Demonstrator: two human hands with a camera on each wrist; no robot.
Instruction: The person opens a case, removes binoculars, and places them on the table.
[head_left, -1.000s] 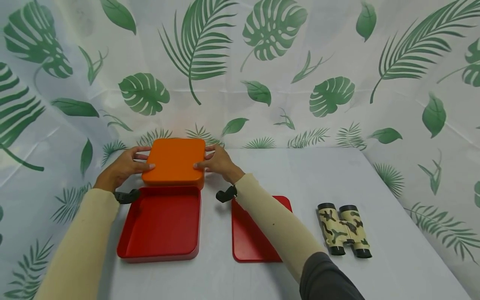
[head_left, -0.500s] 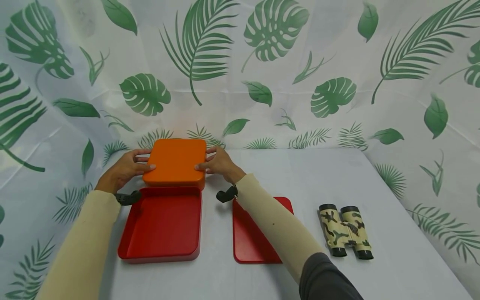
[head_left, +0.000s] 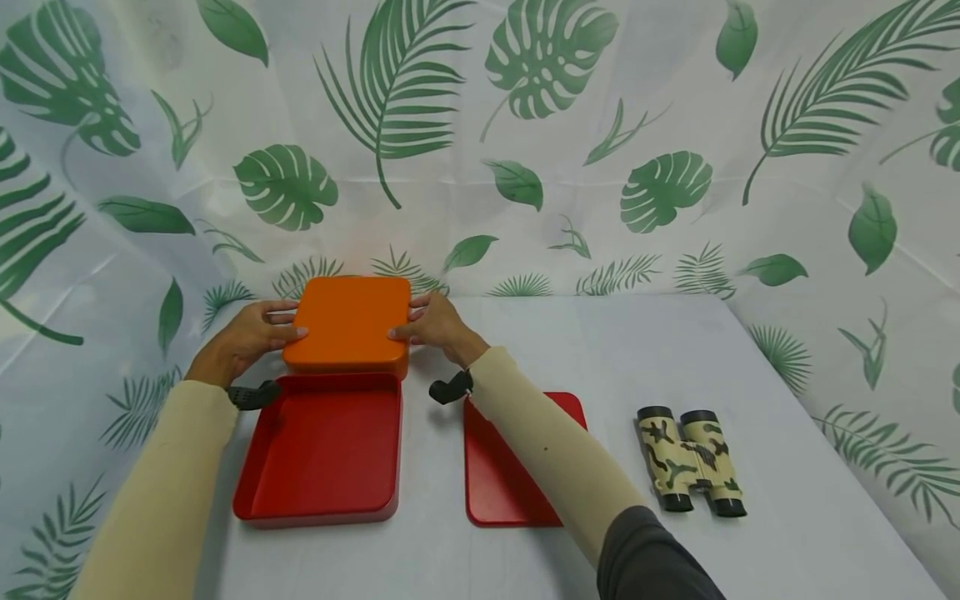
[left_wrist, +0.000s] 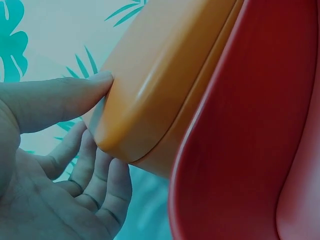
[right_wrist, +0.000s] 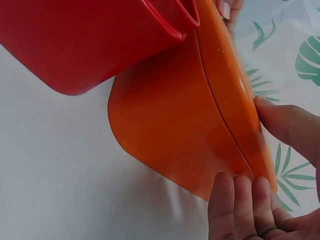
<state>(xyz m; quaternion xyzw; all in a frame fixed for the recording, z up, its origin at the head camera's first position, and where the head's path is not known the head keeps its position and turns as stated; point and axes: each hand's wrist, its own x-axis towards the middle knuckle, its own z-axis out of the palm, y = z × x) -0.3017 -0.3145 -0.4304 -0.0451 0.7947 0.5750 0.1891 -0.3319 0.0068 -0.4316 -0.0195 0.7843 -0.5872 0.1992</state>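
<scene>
A rounded orange box [head_left: 348, 321] with its lid on stands at the back left of the table. My left hand [head_left: 247, 333] holds its left side, thumb on the top and fingers at the side edge. From the right, my right hand [head_left: 446, 325] grips it the same way. In the right wrist view, a thin seam runs between lid and base, and the fingertips [right_wrist: 243, 187] lie across the side at that seam. Directly in front of the orange box sits a red box [head_left: 326, 450], uncovered, with nothing inside it.
A flat red lid [head_left: 502, 479] lies right of the red box, partly hidden under my right forearm. Camouflage binoculars [head_left: 692, 462] lie farther right on the white table [head_left: 600, 350]. A leaf-print cloth [head_left: 555, 208] rises behind the table's back edge.
</scene>
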